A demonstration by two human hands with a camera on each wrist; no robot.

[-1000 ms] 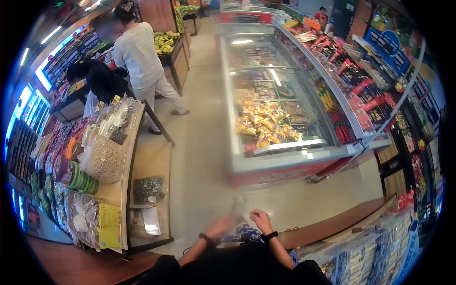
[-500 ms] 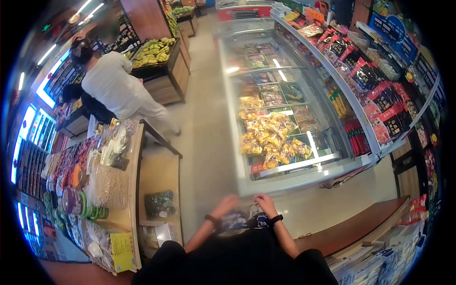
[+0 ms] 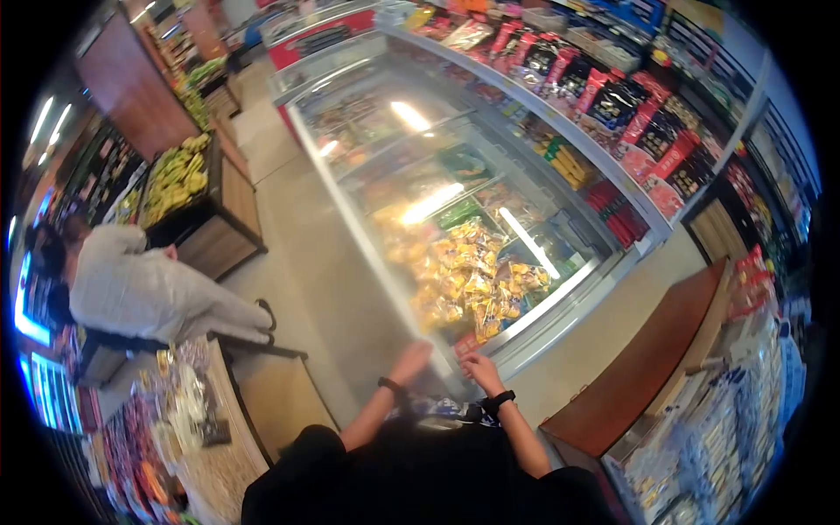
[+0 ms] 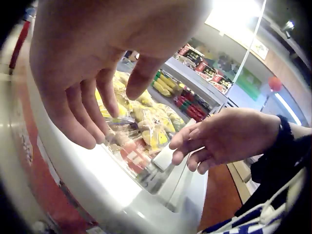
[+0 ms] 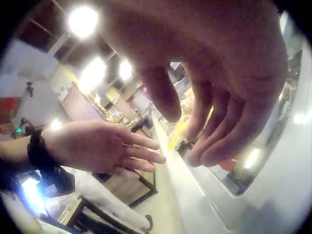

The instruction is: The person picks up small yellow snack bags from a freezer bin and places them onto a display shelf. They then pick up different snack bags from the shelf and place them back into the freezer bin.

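Observation:
In the head view my left hand [image 3: 409,363] hangs in front of the body at the near end of the glass-topped freezer [image 3: 525,343], its fingers loosely extended and empty. Beside it, to the right, my right hand [image 3: 480,371] hangs with relaxed, slightly bent fingers, also empty. A gap separates the two hands. Under the freezer's glass lie yellow snack packets [image 3: 477,271]. The left wrist view shows the left hand [image 4: 97,73] large above the freezer edge; the right wrist view shows the right hand [image 5: 214,73] with gently curved fingers. Neither is seen touching anything.
A person in white [image 3: 144,289] stands at the left near a banana stand [image 3: 236,206]. A display table [image 3: 223,394] with bagged goods is at the lower left. Red and black packages [image 3: 612,101] line the shelf behind the freezer. At the right is a brown board [image 3: 643,363].
The head view has turned right, and the freezer appears nearer, its near end now close beyond my hands. The person in white has shifted left in view. Both hands remain empty.

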